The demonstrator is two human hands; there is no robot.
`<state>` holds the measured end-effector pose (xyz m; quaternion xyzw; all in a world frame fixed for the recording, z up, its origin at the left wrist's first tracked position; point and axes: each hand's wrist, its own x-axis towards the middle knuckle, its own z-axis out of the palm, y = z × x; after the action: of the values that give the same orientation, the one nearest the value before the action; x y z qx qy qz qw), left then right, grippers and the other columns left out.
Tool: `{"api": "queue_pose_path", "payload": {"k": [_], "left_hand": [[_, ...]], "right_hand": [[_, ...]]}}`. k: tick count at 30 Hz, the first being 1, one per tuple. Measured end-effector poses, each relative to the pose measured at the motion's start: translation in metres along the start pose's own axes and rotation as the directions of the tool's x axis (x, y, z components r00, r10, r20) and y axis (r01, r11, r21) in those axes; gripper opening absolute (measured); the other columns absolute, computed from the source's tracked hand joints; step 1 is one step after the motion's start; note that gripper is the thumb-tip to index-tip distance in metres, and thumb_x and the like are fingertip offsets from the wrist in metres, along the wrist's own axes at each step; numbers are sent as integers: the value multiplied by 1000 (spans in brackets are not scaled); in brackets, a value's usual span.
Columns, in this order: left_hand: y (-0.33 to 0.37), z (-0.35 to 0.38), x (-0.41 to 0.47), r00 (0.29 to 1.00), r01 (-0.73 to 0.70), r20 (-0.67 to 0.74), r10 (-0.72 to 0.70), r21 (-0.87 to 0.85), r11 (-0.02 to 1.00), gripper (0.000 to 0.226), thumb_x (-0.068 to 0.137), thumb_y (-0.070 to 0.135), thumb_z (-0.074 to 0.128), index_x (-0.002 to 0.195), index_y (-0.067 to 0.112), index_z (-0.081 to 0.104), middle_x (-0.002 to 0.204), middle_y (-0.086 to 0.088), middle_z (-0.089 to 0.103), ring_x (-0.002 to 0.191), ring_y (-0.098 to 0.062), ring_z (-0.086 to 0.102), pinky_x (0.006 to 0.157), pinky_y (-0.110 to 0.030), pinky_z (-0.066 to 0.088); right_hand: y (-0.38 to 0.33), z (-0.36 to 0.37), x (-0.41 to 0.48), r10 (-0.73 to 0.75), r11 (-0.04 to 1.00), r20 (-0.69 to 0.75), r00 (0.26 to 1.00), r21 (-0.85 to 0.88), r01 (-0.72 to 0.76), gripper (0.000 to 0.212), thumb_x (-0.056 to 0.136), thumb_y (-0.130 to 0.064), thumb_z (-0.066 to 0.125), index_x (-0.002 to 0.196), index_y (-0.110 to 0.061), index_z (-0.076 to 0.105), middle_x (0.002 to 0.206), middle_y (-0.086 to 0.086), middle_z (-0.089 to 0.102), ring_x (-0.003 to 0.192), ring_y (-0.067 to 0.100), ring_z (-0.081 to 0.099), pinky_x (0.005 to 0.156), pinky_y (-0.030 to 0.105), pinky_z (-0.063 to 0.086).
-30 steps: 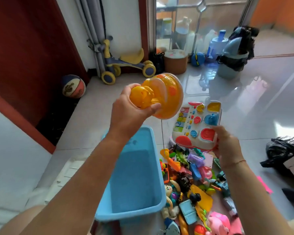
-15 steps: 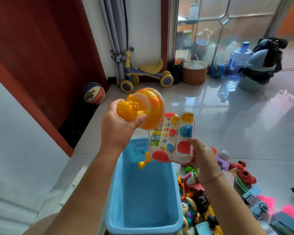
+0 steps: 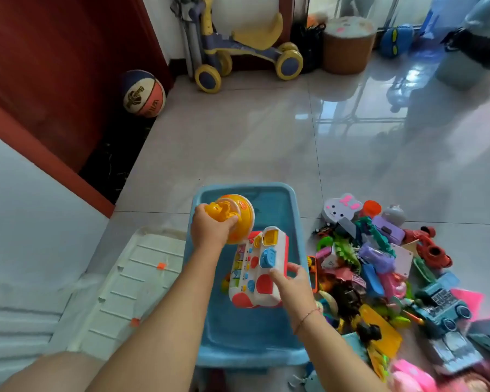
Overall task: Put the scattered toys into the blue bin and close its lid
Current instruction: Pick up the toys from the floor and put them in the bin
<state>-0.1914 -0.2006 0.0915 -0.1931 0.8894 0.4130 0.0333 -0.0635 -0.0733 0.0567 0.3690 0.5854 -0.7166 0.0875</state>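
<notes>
Head view: grips yellow toy (image 3: pixel 239 213) in left hand (image 3: pixel 210 232), holds keyboard toy (image 3: pixel 255 267) in right hand (image 3: pixel 290 288), both over open bin (image 3: pixel 252 187).

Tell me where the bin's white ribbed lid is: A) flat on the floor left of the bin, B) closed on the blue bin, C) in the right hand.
A: the white ribbed plastic lid lies flat on the floor left of the open blue plastic bin.

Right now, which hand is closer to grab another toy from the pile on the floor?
Right, probably. The right hand, holding the white-and-red plastic button toy, hangs over the blue plastic bin's right side, beside the colourful toy pile. The left hand, gripping the round yellow toy, is farther away.
</notes>
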Motion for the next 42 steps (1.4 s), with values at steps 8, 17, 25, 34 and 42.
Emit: {"api": "queue_pose_path", "payload": {"k": [8,17,25,34,42], "left_hand": [[-43,49,32,988,35,141,-67,217,976,78,71,33,80,134,12,40,136,-12,48,121,-33,49,94,-39,43],[-46,70,43,975,-60,222,4,244,968,41,89,21,61,127,9,50,130,-9,55,115,-27,54,94,-34,43],[-30,96,1,959,-169,254,123,166,972,31,90,22,58,119,12,55,122,-7,58,104,-23,57,84,-29,42],[1,138,-168,809,-559,165,564,-78,825,24,88,8,53,111,12,57,110,-3,57,104,-15,52,91,-21,40],[-62,181,-225,606,-775,778,166,530,345,69,94,19,51,150,12,12,159,-14,7,146,-34,4,116,-51,2]], "right_hand": [[56,12,25,250,918,36,968,-326,-225,39,82,-21,63,112,-19,38,116,11,57,96,23,59,87,39,54],[50,15,40,404,662,-22,914,-682,-309,33,91,-12,49,123,-2,50,135,17,49,125,28,48,97,30,40],[-10,-27,-8,-254,918,97,962,-288,271,28,90,-7,45,110,-17,63,103,-6,66,88,3,65,71,14,52],[81,-202,47,-4,879,-406,914,-436,-191,46,72,-20,69,116,-15,57,121,18,55,114,32,53,96,39,43],[132,-204,48,-11,560,-228,974,-808,-183,88,69,-40,76,143,-32,28,141,9,26,129,32,34,107,41,36]]}}
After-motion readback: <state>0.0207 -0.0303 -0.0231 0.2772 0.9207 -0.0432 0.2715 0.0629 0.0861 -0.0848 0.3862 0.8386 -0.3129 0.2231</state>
